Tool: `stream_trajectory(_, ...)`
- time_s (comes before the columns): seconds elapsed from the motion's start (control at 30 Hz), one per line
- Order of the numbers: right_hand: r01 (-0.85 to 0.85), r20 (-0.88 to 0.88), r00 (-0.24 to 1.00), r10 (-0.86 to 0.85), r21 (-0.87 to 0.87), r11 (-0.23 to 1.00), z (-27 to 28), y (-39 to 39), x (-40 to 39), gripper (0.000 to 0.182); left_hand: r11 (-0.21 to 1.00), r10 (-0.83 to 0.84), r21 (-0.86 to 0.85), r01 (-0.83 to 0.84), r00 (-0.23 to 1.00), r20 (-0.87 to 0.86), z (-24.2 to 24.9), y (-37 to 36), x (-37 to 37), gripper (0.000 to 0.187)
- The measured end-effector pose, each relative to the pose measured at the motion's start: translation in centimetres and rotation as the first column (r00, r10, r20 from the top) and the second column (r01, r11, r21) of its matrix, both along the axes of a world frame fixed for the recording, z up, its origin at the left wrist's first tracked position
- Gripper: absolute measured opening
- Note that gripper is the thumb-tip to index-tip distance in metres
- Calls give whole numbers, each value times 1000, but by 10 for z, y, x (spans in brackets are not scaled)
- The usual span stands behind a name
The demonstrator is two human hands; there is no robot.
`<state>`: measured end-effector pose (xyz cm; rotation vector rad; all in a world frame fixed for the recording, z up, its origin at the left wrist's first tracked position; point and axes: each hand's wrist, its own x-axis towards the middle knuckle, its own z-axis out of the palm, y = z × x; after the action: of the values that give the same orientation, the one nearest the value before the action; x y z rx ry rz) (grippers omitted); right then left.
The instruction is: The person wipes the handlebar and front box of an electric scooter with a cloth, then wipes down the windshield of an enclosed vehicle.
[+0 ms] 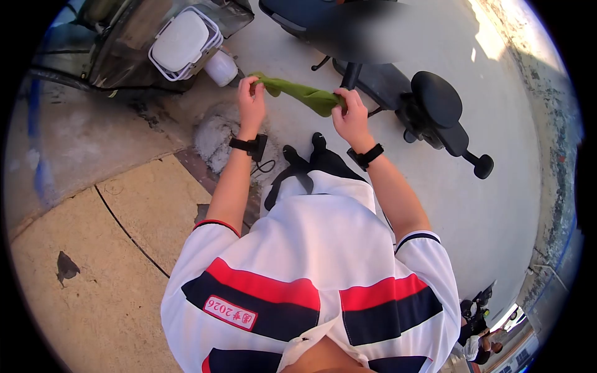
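Observation:
A green cloth [301, 93] is stretched in the air between my two hands, sagging a little toward its right end. My left hand [251, 102] pinches its left end between thumb and fingers. At the other end, my right hand [351, 115] grips the cloth near a corner. Black straps with small dark devices sit on both wrists. Below the cloth is the pale concrete ground, and my dark shoes show beneath my forearms.
A scooter-like vehicle with a black seat [437, 99] stands ahead to the right. At upper left, a white lidded basket [180, 45] sits by a clear plastic cover. A tan board [93, 267] lies at left. People [479, 339] appear far lower right.

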<state>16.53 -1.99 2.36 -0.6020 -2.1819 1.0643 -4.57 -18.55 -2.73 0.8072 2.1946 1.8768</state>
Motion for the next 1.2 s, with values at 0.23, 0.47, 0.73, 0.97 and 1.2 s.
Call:
stream_trajectory(0.23,-205,-159,965,206,27,978,2,-8,-64,36,948,289,-116,-297,954,-80,42,-57,-10,10)
stream_trajectory(0.47,-316,-152,941,303,-69,946,5,-40,-127,20,866,479,-127,-484,875,-66,69,-117,-23,16)
stream_trajectory(0.73,-337,-102,939,328,-80,938,-8,-60,-203,18,830,543,-127,-543,839,-38,42,-154,-65,14)
stream_trajectory(0.97,-330,20,944,330,-7,944,-26,-64,-289,19,858,487,-185,-480,873,-4,21,-172,-134,14)
stream_trajectory(1.2,-285,129,954,271,106,953,-48,-64,-366,19,859,386,-353,-371,922,-29,12,-185,-209,15)
